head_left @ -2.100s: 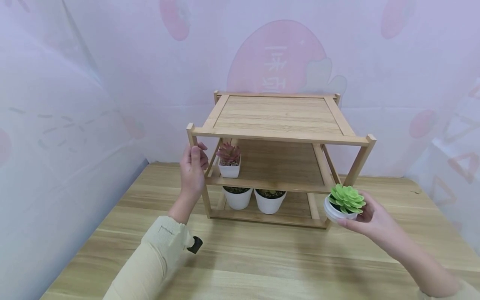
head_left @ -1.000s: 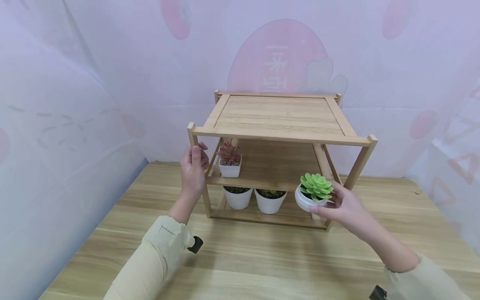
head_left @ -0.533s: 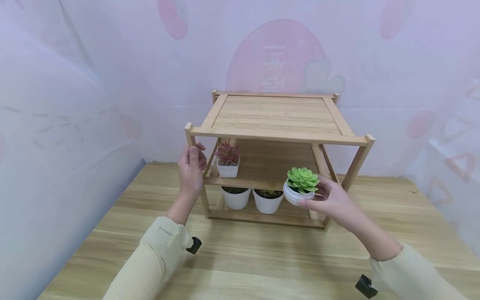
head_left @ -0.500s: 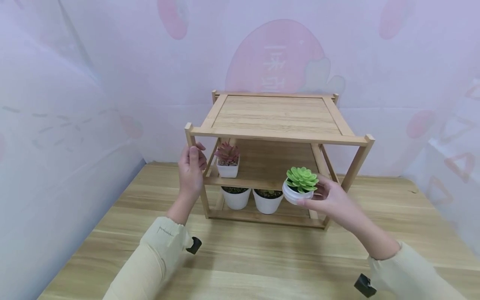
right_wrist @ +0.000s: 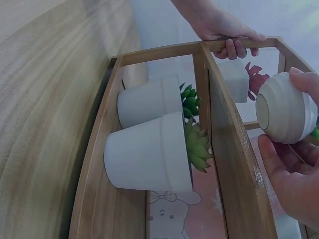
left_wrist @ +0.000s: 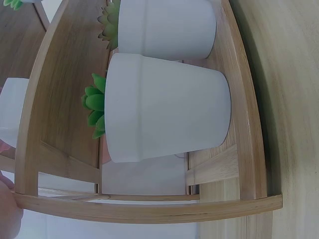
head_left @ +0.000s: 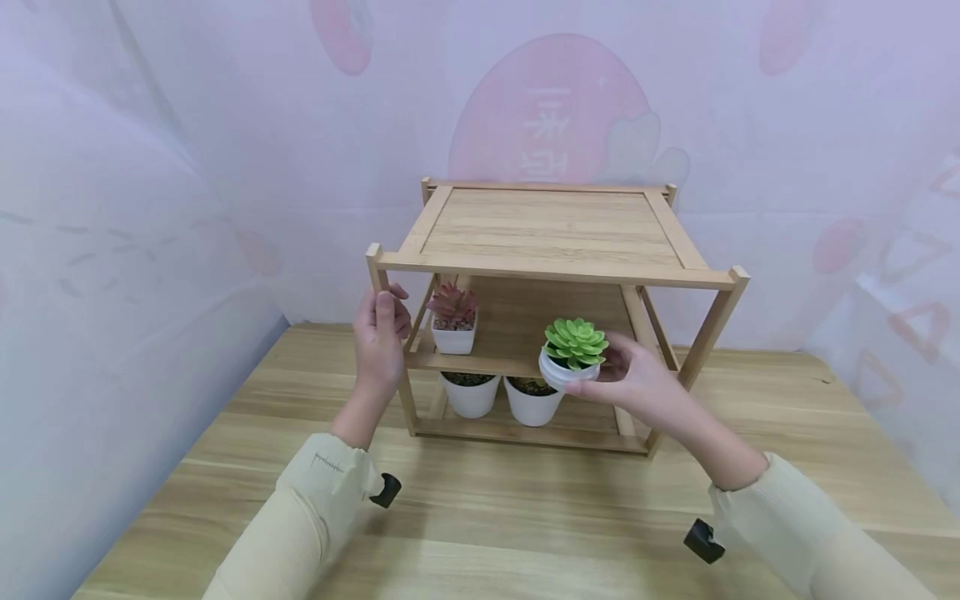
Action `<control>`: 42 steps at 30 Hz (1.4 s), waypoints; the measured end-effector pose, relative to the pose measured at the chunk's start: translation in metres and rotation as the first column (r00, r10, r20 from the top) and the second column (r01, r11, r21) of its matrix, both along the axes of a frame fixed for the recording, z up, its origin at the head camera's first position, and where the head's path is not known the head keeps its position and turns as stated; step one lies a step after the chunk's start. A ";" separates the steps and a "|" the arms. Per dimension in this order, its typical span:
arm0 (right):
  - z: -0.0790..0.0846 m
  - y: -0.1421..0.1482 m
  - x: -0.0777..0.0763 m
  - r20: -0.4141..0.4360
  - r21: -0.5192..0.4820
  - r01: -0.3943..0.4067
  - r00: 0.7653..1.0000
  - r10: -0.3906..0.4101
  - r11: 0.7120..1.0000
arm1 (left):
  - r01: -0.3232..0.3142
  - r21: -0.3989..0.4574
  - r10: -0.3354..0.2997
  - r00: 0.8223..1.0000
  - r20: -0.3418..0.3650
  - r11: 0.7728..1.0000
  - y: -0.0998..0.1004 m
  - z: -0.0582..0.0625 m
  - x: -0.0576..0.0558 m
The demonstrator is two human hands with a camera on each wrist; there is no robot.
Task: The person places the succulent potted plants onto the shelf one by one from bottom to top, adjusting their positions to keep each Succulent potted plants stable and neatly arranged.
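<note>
In the head view my left hand (head_left: pixel 380 342) grips the front left post of a wooden shelf rack (head_left: pixel 555 229). Between thumb and fingers, my right hand (head_left: pixel 648 385) holds a green potted succulent (head_left: pixel 576 343) in a round white pot, in front of the middle shelf's front rail. On that shelf's left end stands a red potted succulent (head_left: pixel 453 321) in a square white pot. Two larger white pots (head_left: pixel 470 396) stand side by side on the bottom shelf. Their green leaves (right_wrist: pixel 198 144) show in the right wrist view, while the shelf above mostly hides them from the head camera.
The rack stands on a wood-grain table (head_left: pixel 480 517). Behind it hangs a pale printed cloth (head_left: pixel 300 167), which also covers the left and right sides. The rack's top board (head_left: pixel 555 225) overhangs the middle shelf, and its right front post (head_left: pixel 708 329) rises beside my right forearm.
My right hand has carried the green succulent leftward and slightly up, from beside the right front post to before the middle shelf. The left hand keeps its grip on the post.
</note>
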State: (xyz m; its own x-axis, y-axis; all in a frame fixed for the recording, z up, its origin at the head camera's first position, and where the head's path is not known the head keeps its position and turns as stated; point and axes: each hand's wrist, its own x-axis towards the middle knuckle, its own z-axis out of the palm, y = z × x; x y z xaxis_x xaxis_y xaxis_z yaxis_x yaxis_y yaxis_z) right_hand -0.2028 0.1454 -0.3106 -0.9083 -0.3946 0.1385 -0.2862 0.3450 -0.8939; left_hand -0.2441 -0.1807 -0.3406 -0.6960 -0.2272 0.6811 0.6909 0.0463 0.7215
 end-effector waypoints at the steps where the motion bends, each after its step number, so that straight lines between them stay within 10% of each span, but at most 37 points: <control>1: 0.001 -0.001 -0.001 -0.005 0.003 -0.001 1.000 0.001 1.000 | 0.000 -0.001 0.000 1.000 0.001 1.000 0.000 0.000 0.000; 42: 0.009 -0.040 -0.049 -0.078 0.198 0.078 0.995 -0.064 0.977 | 0.004 0.015 -0.004 1.000 -0.013 1.000 0.000 0.000 -0.001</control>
